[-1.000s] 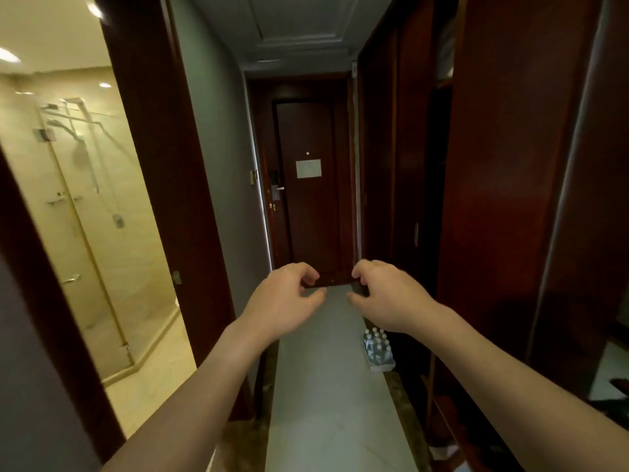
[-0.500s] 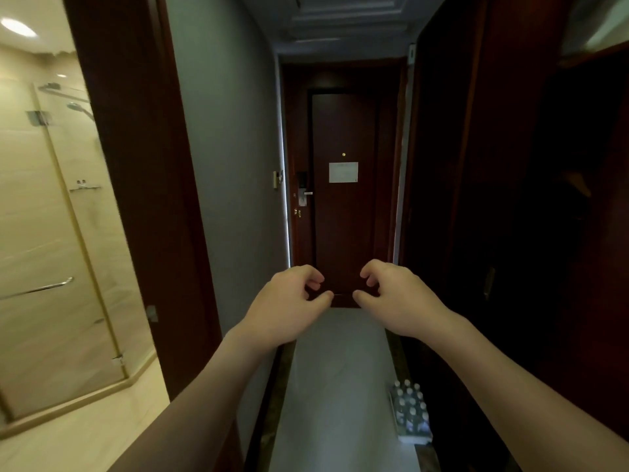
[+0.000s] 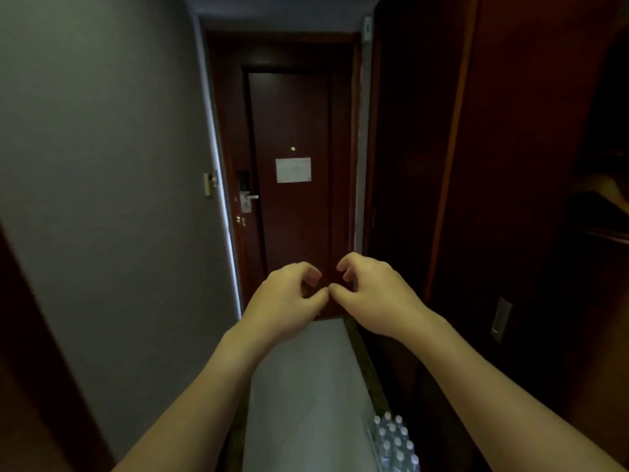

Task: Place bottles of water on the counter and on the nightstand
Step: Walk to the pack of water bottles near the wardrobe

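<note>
A shrink-wrapped pack of several water bottles with white caps stands on the pale hallway floor at the bottom right, against the dark wardrobe. My left hand and my right hand are raised side by side in front of me, well above and beyond the pack. Both hands are empty, with fingers loosely curled and apart; the thumbs nearly touch each other. No counter or nightstand is in view.
A narrow hallway runs ahead to a dark wooden entrance door with a handle lock and a white notice. A grey wall lines the left; a dark wooden wardrobe lines the right. The pale floor strip leads forward.
I have moved forward down the hallway; the bathroom doorway on the left has slid out of view and the bottle pack has come nearer, low on the right. My hands stay raised and empty.
</note>
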The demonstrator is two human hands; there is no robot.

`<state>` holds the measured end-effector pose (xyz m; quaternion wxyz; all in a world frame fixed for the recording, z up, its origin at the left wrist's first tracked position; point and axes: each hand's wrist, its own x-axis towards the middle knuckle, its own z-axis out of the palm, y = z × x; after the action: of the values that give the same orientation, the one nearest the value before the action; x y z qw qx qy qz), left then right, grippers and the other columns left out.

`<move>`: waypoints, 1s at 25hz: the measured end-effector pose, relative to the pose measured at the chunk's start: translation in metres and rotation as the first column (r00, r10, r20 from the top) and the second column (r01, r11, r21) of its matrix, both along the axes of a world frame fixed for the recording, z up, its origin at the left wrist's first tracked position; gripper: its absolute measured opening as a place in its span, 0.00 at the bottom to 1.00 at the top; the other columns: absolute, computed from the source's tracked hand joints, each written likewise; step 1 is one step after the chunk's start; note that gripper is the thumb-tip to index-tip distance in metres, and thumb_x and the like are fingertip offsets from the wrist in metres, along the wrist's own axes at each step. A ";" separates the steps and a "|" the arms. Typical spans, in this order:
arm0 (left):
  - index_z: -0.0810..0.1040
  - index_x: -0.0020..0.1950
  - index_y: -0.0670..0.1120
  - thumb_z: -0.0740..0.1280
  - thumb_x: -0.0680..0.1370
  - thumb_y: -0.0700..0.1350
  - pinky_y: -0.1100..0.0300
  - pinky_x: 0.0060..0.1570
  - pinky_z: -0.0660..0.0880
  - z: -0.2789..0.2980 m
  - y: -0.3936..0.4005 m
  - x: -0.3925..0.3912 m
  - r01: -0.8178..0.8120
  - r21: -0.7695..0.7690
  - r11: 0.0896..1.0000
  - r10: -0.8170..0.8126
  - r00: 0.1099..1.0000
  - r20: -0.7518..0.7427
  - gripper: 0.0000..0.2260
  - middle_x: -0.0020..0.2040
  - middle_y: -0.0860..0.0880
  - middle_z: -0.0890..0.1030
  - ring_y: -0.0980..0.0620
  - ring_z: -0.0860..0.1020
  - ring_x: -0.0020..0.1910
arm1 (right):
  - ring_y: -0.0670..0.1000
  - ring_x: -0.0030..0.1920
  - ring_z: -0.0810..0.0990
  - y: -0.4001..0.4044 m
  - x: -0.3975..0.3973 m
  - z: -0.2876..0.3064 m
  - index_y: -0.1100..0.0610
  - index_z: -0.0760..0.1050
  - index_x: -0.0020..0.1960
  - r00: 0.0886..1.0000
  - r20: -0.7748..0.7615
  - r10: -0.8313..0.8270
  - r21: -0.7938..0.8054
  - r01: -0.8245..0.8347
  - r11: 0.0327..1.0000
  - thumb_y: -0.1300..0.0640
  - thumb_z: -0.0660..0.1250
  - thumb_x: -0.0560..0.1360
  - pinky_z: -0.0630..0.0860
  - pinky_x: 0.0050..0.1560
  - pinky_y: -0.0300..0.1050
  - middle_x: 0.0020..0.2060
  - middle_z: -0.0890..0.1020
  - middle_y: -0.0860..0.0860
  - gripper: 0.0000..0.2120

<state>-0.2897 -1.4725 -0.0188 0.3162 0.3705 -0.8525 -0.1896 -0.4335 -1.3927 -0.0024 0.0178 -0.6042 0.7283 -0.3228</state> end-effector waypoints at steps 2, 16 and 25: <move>0.79 0.62 0.51 0.68 0.75 0.55 0.55 0.54 0.79 -0.013 -0.044 -0.029 0.042 0.018 0.999 -0.042 0.999 0.010 0.18 0.56 0.55 0.82 0.57 0.80 0.52 | 0.49 0.54 0.79 -0.040 -0.028 -0.010 0.50 0.72 0.66 0.999 -0.006 -0.049 0.004 0.049 0.999 0.43 0.66 0.75 0.79 0.52 0.49 0.57 0.79 0.47 0.22; 0.80 0.61 0.50 0.70 0.74 0.56 0.57 0.55 0.78 -0.074 -0.321 -0.233 0.263 0.117 0.958 -0.272 0.959 0.073 0.18 0.56 0.55 0.82 0.56 0.80 0.53 | 0.49 0.50 0.79 -0.260 -0.254 -0.100 0.52 0.71 0.66 0.937 0.077 -0.339 0.136 0.327 0.935 0.45 0.67 0.76 0.76 0.47 0.45 0.57 0.80 0.48 0.22; 0.82 0.53 0.50 0.75 0.68 0.54 0.52 0.50 0.80 -0.188 -0.406 -0.364 0.615 0.379 0.692 -0.670 0.742 0.018 0.16 0.44 0.56 0.82 0.55 0.80 0.42 | 0.53 0.48 0.82 -0.303 -0.302 -0.198 0.55 0.75 0.60 0.668 0.175 -0.724 0.302 0.663 0.685 0.48 0.70 0.73 0.78 0.51 0.50 0.50 0.82 0.51 0.18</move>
<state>-0.6540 -1.8784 -0.2065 0.0915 0.1116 -0.9020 -0.4068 -0.7357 -1.6960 -0.2007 0.0605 -0.2219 0.9234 -0.3073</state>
